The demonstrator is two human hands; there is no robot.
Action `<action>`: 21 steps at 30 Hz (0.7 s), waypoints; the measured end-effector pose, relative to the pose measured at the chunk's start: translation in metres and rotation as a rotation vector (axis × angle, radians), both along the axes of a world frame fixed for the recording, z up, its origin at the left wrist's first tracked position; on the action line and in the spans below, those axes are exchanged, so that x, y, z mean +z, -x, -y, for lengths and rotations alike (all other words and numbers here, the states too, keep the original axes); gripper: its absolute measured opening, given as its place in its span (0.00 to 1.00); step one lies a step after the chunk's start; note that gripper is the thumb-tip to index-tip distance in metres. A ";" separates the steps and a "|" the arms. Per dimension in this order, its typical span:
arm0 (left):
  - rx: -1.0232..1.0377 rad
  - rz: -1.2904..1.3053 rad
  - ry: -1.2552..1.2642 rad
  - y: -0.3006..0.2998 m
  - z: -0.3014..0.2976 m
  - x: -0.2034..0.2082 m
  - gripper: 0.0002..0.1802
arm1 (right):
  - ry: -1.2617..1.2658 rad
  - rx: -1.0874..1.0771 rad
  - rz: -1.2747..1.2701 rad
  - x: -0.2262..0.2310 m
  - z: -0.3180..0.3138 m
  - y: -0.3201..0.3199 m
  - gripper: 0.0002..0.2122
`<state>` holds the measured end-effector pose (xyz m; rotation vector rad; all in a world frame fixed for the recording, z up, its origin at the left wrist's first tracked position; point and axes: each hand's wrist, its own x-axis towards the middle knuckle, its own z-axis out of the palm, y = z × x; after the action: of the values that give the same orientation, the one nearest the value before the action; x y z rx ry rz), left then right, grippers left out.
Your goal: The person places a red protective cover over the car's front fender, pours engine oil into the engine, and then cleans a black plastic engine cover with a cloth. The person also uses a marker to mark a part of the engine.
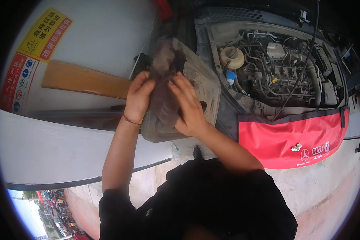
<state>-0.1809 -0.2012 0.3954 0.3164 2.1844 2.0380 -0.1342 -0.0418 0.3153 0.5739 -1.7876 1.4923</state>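
Note:
A dark brownish-purple cloth (163, 98) hangs bunched between my two hands, its far end crumpled and slightly blurred. My left hand (138, 98) grips its left edge, thumb and fingertips closed on the fabric. From the other side my right hand (189, 105) holds the cloth, fingers laid along it and the thumb tucked near its lower end. Below the cloth is a large, dusty grey-beige panel or tray (206, 80) with rounded corners and a dark round hole; the hands and cloth cover much of it.
At right, a car's engine bay (284, 68) lies exposed under a thin prop rod (304, 66). A red protective cover (276, 140) drapes over the car's front, a small crumpled scrap (296, 147) on it. A wooden board (84, 82) lies left, near warning signs (44, 34) on a white surface.

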 end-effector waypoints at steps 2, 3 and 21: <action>0.089 -0.001 0.025 -0.010 -0.011 0.010 0.09 | -0.107 -0.045 -0.044 -0.003 0.011 -0.008 0.35; 0.106 0.015 -0.014 -0.009 -0.007 0.004 0.11 | -0.126 -0.106 -0.036 -0.002 0.015 -0.001 0.33; 0.216 -0.079 0.139 0.005 0.004 -0.001 0.16 | -0.024 0.050 -0.130 -0.024 0.022 0.003 0.22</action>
<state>-0.1856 -0.2053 0.3945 0.1538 2.4914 1.9922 -0.1377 -0.0638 0.2913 0.7163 -1.7037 1.4348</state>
